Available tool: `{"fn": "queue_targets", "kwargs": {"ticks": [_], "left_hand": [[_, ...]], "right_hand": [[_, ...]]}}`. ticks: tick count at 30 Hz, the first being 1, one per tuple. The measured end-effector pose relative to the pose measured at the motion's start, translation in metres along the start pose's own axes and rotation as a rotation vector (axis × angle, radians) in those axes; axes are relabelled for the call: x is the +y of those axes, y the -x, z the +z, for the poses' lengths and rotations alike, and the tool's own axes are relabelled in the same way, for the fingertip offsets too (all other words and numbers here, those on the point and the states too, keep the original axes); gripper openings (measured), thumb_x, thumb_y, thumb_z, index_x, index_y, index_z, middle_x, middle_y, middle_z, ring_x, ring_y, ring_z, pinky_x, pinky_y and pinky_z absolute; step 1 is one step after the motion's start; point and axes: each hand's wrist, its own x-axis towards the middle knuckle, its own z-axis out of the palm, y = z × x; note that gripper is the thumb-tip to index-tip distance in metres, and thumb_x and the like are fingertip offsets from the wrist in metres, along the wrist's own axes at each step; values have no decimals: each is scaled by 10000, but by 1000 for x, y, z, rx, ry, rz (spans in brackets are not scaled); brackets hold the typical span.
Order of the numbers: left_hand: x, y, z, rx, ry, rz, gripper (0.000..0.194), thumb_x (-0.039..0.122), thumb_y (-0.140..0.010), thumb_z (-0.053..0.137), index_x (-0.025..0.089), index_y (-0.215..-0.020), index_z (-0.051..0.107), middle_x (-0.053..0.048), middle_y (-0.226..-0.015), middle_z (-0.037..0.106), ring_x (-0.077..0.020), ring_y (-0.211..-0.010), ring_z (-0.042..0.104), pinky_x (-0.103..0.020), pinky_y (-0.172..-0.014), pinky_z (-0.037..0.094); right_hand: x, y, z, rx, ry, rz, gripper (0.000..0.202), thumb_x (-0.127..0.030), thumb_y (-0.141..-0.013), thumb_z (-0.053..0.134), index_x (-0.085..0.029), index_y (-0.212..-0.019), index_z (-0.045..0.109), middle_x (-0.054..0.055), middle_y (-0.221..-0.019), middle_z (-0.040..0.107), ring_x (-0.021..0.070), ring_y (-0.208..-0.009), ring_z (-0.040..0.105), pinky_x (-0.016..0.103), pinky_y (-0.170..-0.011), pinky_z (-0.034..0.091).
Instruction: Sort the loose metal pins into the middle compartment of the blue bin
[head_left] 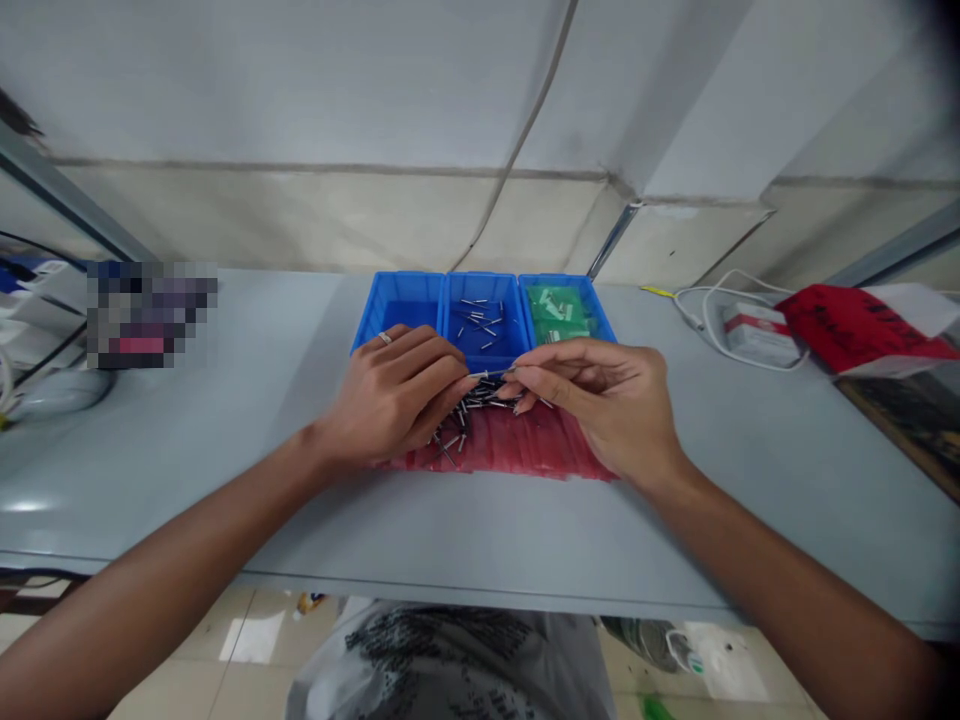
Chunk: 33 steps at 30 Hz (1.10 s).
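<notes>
Between my two hands, above the pile, a thin blind rivet (pixel 489 374) lies roughly level. My left hand (pixel 401 390), with a ring on one finger, pinches its left end. The right end is between the thumb and fingertips of my right hand (pixel 619 395). Below them, a heap of blind rivets (pixel 484 395) rests on a red plastic sheet or bag (pixel 532 450), partly covered by my hands. Just behind stand three joined blue bins. The middle bin (pixel 504 350) has several rivets in it, and the right bin (pixel 600 310) holds green packets (pixel 559 312). My left hand overlaps the left bin (pixel 401 288).
On the right of the grey table (pixel 480 540) are a white cable (pixel 705 310), a small white box (pixel 759 335) and a red bag (pixel 840 325). A computer mouse (pixel 67 390) and blurred items sit at the left. The wall rises behind the bins.
</notes>
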Motion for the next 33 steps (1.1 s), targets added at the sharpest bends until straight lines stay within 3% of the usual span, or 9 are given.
{"fn": "queue_targets", "kwargs": {"ticks": [3, 8, 12, 15, 18, 24, 29, 33], "left_hand": [[0, 0, -1, 16, -2, -19, 156, 228, -984, 534, 175, -854, 604, -34, -845, 711, -163, -785, 633, -324, -697, 444], [-3, 1, -3, 45, -26, -85, 208, 233, -988, 516, 177, -816, 619, -40, -818, 702, -150, -743, 616, -318, -698, 453], [-4, 1, -3, 39, -54, -72, 209, 227, -976, 537, 176, -792, 623, -34, -782, 695, -150, -733, 620, -313, -681, 448], [-4, 1, -2, 44, -59, -64, 216, 216, -967, 548, 172, -767, 618, -29, -743, 686, -153, -721, 624, -314, -674, 447], [-3, 1, -2, 41, -70, -59, 213, 209, -958, 558, 170, -757, 616, -27, -725, 680, -154, -709, 620, -319, -656, 436], [-3, 2, -1, 26, -71, -43, 215, 212, -957, 561, 172, -752, 613, -20, -713, 673, -153, -702, 617, -322, -652, 432], [-3, 2, -1, 26, -89, -30, 220, 220, -966, 551, 177, -757, 606, -16, -711, 675, -151, -696, 622, -319, -636, 414], [-2, 1, -2, 19, -63, -5, 115, 264, -966, 582, 189, -890, 624, -3, -787, 704, -145, -738, 649, -299, -670, 439]], "right_hand": [[4, -2, -1, 15, -38, 10, 58, -247, -864, 777, -227, -918, 778, 18, -811, 787, 163, -733, 760, 274, -671, 636], [11, -7, -4, 0, -133, -40, 338, -223, -949, 658, -290, -1280, 674, 40, -1246, 736, 224, -1143, 710, 437, -972, 614], [14, -6, -9, -169, 398, -257, 254, -189, -979, 575, -254, -1155, 747, 46, -1079, 781, 205, -969, 746, 399, -878, 626], [20, -5, -10, -378, 848, -466, 298, -130, -964, 560, -237, -1165, 752, 77, -1137, 762, 257, -1022, 718, 442, -933, 586], [25, -5, -9, -470, 1011, -512, 316, -122, -962, 557, -249, -1183, 743, 84, -1091, 756, 271, -1009, 702, 429, -920, 579], [26, -6, -11, -413, 1052, -596, 281, -137, -1000, 511, -239, -1092, 757, 67, -1000, 745, 217, -922, 675, 372, -834, 575], [19, -7, -11, -239, 885, -615, 202, -176, -991, 569, -202, -957, 766, 84, -998, 722, 202, -904, 653, 377, -792, 561], [6, -2, -6, -64, 528, -417, 80, -195, -928, 688, -242, -946, 749, 27, -904, 753, 177, -834, 694, 356, -782, 581]]}}
